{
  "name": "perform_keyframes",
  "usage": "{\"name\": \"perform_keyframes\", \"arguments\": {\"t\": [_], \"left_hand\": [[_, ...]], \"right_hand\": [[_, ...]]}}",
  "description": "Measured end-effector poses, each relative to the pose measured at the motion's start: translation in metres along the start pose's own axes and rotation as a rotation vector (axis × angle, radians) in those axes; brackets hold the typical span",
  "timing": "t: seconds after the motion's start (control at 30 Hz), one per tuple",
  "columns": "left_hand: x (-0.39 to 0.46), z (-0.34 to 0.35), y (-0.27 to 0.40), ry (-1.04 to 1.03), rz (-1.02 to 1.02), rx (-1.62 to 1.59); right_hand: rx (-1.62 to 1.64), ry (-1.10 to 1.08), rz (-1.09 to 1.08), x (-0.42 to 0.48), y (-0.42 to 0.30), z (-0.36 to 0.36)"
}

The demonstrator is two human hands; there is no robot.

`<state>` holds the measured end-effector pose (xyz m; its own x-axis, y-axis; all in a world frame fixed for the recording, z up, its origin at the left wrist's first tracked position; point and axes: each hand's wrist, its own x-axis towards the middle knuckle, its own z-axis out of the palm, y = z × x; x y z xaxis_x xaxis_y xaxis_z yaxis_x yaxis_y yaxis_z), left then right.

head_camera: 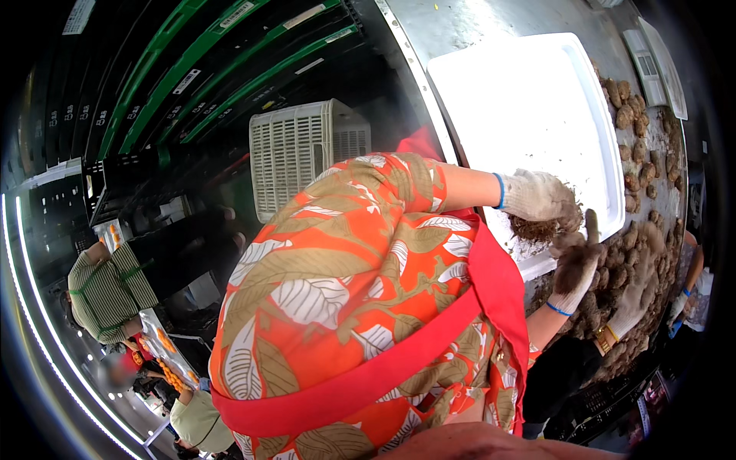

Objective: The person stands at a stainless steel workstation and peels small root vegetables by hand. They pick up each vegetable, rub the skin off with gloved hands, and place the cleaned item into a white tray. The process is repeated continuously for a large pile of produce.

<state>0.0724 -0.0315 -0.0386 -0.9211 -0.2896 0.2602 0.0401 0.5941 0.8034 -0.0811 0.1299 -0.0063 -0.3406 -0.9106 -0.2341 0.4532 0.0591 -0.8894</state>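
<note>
My left hand (537, 195), in a cream knit glove with a blue cuff, is over the near end of a white plastic tray (615, 190). Its soiled fingers curl down beside a clump of brown fibrous debris (532, 229); whether they hold anything is hidden. Close by, at the tray's corner, is my right hand (577, 256), in a similar glove with a dark, dirty palm. One finger sticks out and the others are bent and blurred, so a grip cannot be made out. Brown, rough-skinned tubers (618, 276) lie heaped beyond it on the metal table.
A co-worker's gloved hand (635, 296) with a gold watch reaches over the heap. Another person's blue-cuffed glove (678, 305) is at the far edge. More tubers (627, 115) lie past the tray. A cream slatted crate (293, 155) and stacked black-and-green crates (190, 75) stand behind me.
</note>
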Motion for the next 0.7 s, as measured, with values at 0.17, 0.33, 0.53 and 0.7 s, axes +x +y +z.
{"name": "perform_keyframes", "arguments": {"t": [0.17, 0.33, 0.53, 0.7], "left_hand": [[0.002, -0.012, 0.016, -0.112, -0.133, 0.011], [-0.007, -0.002, -0.054, 0.166, 0.139, 0.386], [-0.012, -0.035, 0.003, 0.095, -0.729, -0.907], [-0.002, -0.022, 0.006, -0.082, -0.636, -0.773]], "right_hand": [[-0.424, 0.205, 0.02, -0.004, 0.007, 0.039], [-0.541, 0.26, -0.055, -0.006, -0.007, 0.056], [-0.484, 0.382, -0.228, -0.009, 0.0, 0.045], [-0.409, 0.42, -0.188, -0.016, -0.001, 0.051]]}}
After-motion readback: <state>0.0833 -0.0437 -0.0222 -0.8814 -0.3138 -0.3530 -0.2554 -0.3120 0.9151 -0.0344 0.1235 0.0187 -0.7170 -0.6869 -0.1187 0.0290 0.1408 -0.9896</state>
